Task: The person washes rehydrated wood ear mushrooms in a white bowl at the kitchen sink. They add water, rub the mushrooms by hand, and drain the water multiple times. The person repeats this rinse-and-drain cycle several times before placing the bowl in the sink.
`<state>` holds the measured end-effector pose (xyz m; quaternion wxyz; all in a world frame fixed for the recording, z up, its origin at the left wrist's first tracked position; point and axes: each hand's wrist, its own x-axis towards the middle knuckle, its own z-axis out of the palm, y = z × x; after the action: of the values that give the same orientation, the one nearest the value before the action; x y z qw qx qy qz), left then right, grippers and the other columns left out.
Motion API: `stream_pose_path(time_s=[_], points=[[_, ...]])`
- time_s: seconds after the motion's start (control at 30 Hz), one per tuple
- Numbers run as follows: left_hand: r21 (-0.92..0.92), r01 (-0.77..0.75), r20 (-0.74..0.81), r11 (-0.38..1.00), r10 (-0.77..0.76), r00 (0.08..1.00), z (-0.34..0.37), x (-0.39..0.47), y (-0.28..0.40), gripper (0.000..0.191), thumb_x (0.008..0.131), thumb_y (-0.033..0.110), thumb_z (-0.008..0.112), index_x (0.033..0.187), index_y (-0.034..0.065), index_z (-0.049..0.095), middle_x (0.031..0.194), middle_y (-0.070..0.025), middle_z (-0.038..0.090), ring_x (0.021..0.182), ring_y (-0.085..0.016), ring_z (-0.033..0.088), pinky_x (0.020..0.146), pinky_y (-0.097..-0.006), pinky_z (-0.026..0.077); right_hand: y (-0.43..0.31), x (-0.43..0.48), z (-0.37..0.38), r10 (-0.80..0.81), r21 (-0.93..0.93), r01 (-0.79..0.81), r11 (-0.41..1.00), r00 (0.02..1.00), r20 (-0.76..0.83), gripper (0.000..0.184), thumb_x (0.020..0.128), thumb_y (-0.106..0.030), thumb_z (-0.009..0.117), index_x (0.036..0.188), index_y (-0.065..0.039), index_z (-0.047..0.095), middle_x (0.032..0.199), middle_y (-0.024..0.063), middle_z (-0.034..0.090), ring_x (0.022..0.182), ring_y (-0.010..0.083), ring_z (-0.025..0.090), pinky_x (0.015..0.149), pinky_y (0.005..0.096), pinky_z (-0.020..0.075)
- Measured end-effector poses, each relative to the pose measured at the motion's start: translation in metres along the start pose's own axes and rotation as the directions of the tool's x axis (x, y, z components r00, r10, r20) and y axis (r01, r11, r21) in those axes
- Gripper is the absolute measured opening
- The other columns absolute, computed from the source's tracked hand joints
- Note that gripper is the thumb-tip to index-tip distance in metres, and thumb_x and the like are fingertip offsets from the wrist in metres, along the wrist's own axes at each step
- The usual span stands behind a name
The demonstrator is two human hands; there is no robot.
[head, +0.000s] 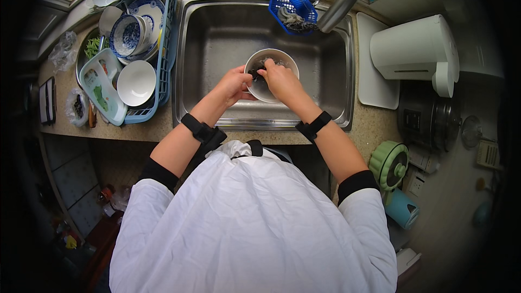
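Note:
A white bowl (262, 93) with water and dark pieces (255, 74) in it is in the stainless steel sink (211, 53). My left hand (234, 86) grips the bowl's left side, thumb over the rim. My right hand (281, 79) reaches over the near right rim, its fingers down in the bowl among the dark pieces. Its fingertips are bent close together, and whether they pinch a piece is hidden. What the dark pieces are is too small to tell.
Left of the sink stands a blue plastic dish rack (165, 57) with bowls and plates. A blue strainer basket (293, 10) holding scrubbers hangs below the faucet (344, 4). To the right are a white cutting board (376, 85), a white pitcher (411, 51) and a green lidded pot (384, 162).

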<state>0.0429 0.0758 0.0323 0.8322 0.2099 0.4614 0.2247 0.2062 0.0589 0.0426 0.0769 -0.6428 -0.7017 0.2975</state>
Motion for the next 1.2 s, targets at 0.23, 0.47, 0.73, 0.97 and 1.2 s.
stream_pose_path(time_s=[0.23,0.47,0.73,0.97,1.2], points=[[-0.008,0.029,-0.013,1.0,-0.03,0.999,-0.003,-0.001,0.0,0.041,0.071,-0.004,0.045,0.111,0.0037,0.052,0.1,-0.0126,0.054,0.087,-0.029,0.061,0.076,-0.0509,0.056,-0.003,-0.012,-0.012,-0.244,-0.238,0.221,0.946,0.967,-0.07,0.037,0.078,-0.029,0.068,0.105,-0.01,0.053,0.116,0.0157,0.053,0.1,0.0331,0.055,0.076,0.0442,0.0482],[0.022,0.002,-0.005,1.0,-0.002,1.0,-0.002,-0.001,0.003,0.041,0.076,-0.001,0.046,0.115,0.0061,0.051,0.101,-0.0096,0.059,0.085,-0.025,0.065,0.073,-0.0495,0.057,0.004,-0.009,-0.006,-0.499,-0.419,0.467,0.779,0.866,0.038,0.043,0.071,-0.029,0.073,0.109,-0.02,0.055,0.114,0.0095,0.05,0.104,0.0318,0.051,0.077,0.0432,0.0471],[0.03,-0.003,0.052,1.0,0.001,0.999,-0.001,0.001,0.001,0.044,0.068,-0.005,0.045,0.111,0.0031,0.052,0.095,-0.0118,0.056,0.084,-0.027,0.062,0.074,-0.0494,0.057,0.007,0.0,0.009,-0.213,-0.185,0.227,0.956,0.973,0.092,0.022,0.086,-0.024,0.055,0.105,-0.013,0.056,0.106,0.0216,0.055,0.087,0.0393,0.061,0.072,0.0485,0.0511],[0.026,0.032,0.006,0.999,-0.032,0.999,-0.001,0.007,-0.008,0.042,0.068,-0.005,0.045,0.108,0.003,0.052,0.092,-0.0118,0.056,0.081,-0.026,0.063,0.069,-0.0469,0.059,0.008,0.011,0.02,-0.083,-0.037,0.082,0.996,0.996,-0.026,0.019,0.091,-0.022,0.048,0.098,-0.008,0.057,0.084,0.0187,0.063,0.08,0.0401,0.062,0.07,0.0498,0.0489],[0.057,0.034,0.003,0.998,-0.034,0.999,-0.004,0.005,-0.007,0.044,0.07,-0.003,0.045,0.113,0.0041,0.05,0.096,-0.0121,0.056,0.083,-0.027,0.063,0.073,-0.0472,0.058,0.016,0.009,0.009,-0.191,0.316,0.175,0.932,0.981,0.021,0.014,0.085,-0.012,0.059,0.098,-0.009,0.06,0.118,0.0165,0.054,0.108,0.034,0.053,0.09,0.0405,0.043]])
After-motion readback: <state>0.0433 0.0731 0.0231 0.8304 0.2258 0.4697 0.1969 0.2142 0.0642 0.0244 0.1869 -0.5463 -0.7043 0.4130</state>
